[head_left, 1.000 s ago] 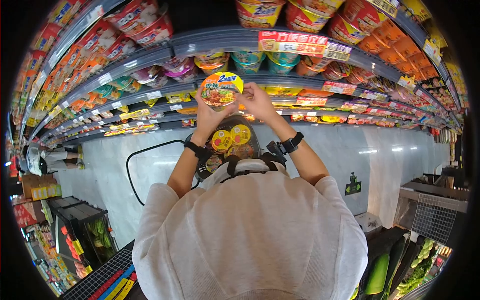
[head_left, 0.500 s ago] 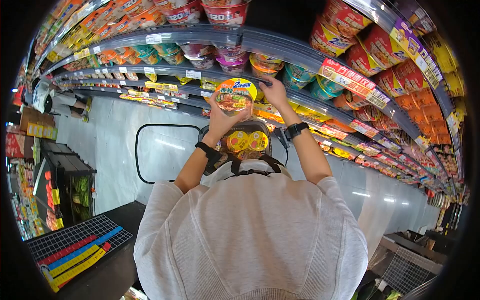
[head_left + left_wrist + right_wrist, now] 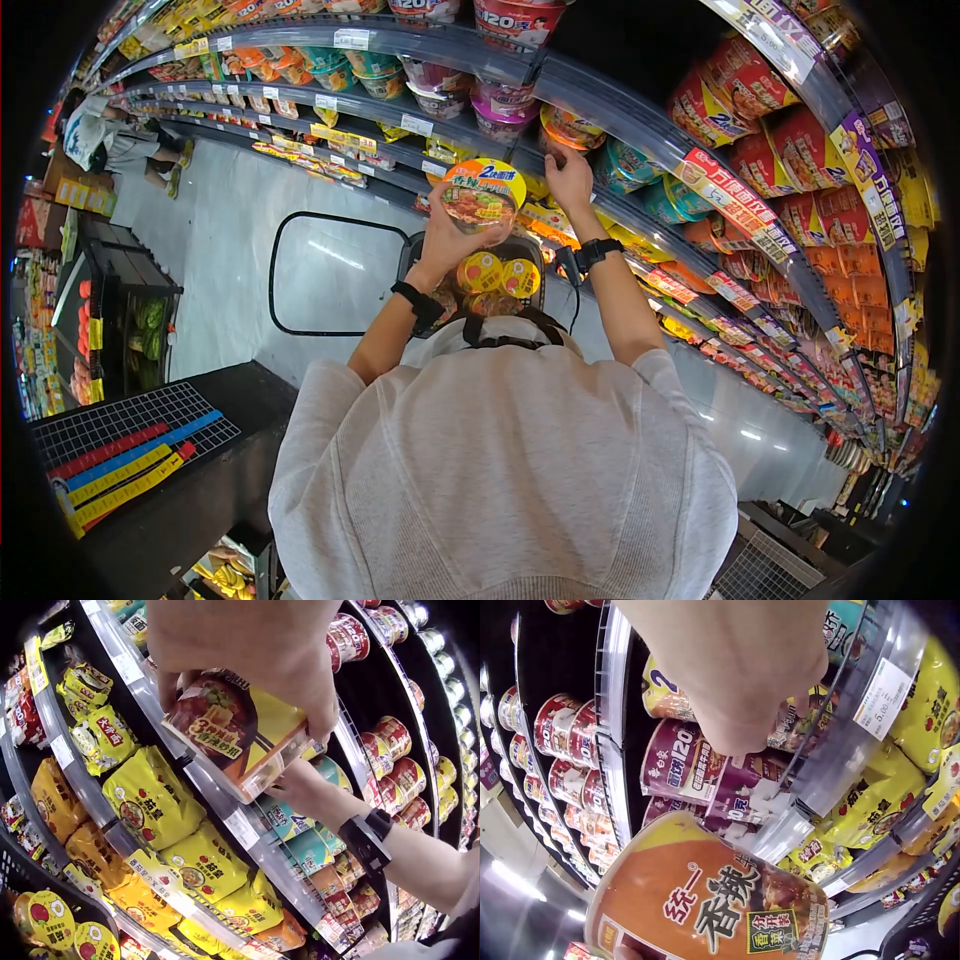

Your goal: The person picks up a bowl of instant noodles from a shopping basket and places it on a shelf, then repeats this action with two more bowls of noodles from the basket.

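The fingers of our left hand (image 3: pixel 452 243) curl round the side of a cup (image 3: pixel 482 203), holding it in front of the shelf (image 3: pixel 462 136). Our right hand (image 3: pixel 570 182) reaches to an orange-lidded cup (image 3: pixel 572 128) on that shelf; its fingers are partly hidden, so we cannot tell whether they grip. Below our held cup, a black basket (image 3: pixel 541 272) holds yellow-lidded tubs (image 3: pixel 480 272). Yellow packets (image 3: pixel 154 796) fill a lower shelf.

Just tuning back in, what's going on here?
Someone stands at a shop shelf of instant noodles. Their left hand holds up a noodle bowl; their right hand is at another bowl on the shelf, though its grip is unclear. Below, a basket holds yellow-topped packs.
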The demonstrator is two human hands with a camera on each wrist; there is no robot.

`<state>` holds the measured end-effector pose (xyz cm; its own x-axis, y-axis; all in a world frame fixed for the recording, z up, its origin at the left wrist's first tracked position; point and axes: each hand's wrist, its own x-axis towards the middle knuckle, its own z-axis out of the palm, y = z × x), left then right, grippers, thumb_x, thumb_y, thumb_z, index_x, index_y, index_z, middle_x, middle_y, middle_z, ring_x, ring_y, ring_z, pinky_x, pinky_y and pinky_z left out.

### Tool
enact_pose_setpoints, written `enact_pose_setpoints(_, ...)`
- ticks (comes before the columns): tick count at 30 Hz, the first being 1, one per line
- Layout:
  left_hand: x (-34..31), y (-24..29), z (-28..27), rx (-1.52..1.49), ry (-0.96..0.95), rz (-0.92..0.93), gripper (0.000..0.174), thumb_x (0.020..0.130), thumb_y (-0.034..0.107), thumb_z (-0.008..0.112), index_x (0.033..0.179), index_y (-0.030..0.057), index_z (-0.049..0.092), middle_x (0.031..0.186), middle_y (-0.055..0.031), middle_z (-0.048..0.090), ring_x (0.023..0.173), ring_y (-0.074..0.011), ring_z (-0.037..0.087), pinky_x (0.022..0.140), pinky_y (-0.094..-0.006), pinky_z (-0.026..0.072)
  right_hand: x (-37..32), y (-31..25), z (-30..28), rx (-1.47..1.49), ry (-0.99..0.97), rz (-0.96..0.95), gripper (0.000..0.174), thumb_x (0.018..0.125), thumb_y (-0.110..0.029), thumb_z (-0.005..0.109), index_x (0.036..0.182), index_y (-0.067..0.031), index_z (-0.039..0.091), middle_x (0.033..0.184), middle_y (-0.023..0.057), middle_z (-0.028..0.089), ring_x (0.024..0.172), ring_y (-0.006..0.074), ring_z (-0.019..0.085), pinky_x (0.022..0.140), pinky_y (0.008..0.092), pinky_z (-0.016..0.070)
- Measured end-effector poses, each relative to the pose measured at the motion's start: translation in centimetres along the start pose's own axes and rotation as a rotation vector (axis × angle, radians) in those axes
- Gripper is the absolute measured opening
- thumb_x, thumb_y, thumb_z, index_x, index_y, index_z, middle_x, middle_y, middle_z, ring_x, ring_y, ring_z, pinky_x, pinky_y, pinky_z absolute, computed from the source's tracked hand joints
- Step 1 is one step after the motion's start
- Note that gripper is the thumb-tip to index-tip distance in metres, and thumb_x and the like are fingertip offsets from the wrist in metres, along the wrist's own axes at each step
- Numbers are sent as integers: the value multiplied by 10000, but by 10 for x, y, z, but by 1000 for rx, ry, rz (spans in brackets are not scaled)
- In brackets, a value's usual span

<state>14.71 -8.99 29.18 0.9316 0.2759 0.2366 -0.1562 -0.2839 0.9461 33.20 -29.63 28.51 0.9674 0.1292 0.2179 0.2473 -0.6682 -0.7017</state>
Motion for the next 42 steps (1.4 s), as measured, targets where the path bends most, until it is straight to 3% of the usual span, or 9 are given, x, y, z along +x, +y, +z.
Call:
enact_pose_setpoints(6, 0, 0, 2, 38, -14, 38, 1155, 657, 370, 995, 1467, 6, 257, 1339, -252, 547, 1223, -319, 620, 1050, -405, 517, 1, -3, 6, -21, 2, -76, 500, 903, -253, 708, 1352, -51, 621, 1302, 201, 667, 1216, 387, 617, 1043, 456, 487)
enact_pose_setpoints(9, 0, 8, 0, 20, -37, 61, 1164, 657, 370, 995, 1471, 6, 247, 1338, -243, 545, 1223, -311, 618, 1048, -395, 517, -1, -4, 3, -41, -11, -92, 517, 897, -269, 724, 1350, -44, 616, 1304, 199, 668, 1215, 383, 622, 1047, 457, 488)
enact_pose_setpoints(11, 0, 31, -2, 18, -75, 41, 1086, 699, 263, 984, 1453, 37, 235, 1357, -213, 506, 1236, -276, 601, 1036, -380, 528, -1, 4, 6, -9, -33, -82, 517, 897, -280, 730, 1339, -36, 618, 1300, 199, 670, 1218, 381, 623, 1051, 455, 488)
enact_pose_setpoints(15, 4, 17, 4, -60, -156, 34, 1102, 681, 274, 992, 1454, 40, 243, 1358, -214, 506, 1233, -282, 604, 1024, -375, 531, -20, 8, -7, 105, -89, -25, 493, 908, -288, 740, 1306, -18, 634, 1271, 204, 695, 1190, 371, 659, 1027, 441, 516)
enact_pose_setpoints(18, 4, 26, 10, -106, -190, 16, 1092, 677, 275, 993, 1455, 41, 263, 1359, -213, 507, 1233, -287, 605, 1022, -372, 530, -50, 10, -25, 131, -36, 55, 432, 934, -254, 721, 1289, -19, 646, 1201, 192, 727, 1109, 341, 704, 965, 422, 554)
enact_pose_setpoints(21, 7, 31, 18, 6, -245, 78, 1055, 691, 220, 985, 1458, 41, 284, 1368, -216, 500, 1232, -285, 603, 1021, -379, 535, -80, 38, -25, 408, -43, 136, 329, 958, -195, 697, 1219, 4, 671, 1102, 149, 754, 966, 253, 740, 834, 365, 587)
enact_pose_setpoints(30, -21, 48, 78, -201, -551, 32, 1083, 690, 232, 988, 1467, 45, 258, 1364, -218, 509, 1233, -264, 612, 1028, -376, 534, -227, 28, -94, 390, 101, 290, 289, 987, -121, 663, 1245, 10, 659, 1081, 122, 758, 897, 200, 740, 801, 325, 578)
enact_pose_setpoints(32, -35, 59, 91, -219, -586, 27, 1074, 675, 225, 987, 1445, 31, 264, 1334, -234, 557, 1211, -280, 637, 1009, -382, 544, -249, 33, -107, 433, 92, 362, 251, 1003, -80, 661, 1231, 24, 646, 1070, 80, 741, 913, 120, 706, 823, 274, 563)
enact_pose_setpoints(42, -108, 97, 176, -90, -614, 65, 1080, 686, 245, 989, 1468, 45, 272, 1352, -214, 536, 1225, -268, 617, 1031, -375, 523, -316, 86, -183, 566, 164, 361, 242, 1035, -156, 641, 1202, 18, 659, 1049, 100, 765, 966, 164, 734, 823, 306, 573)
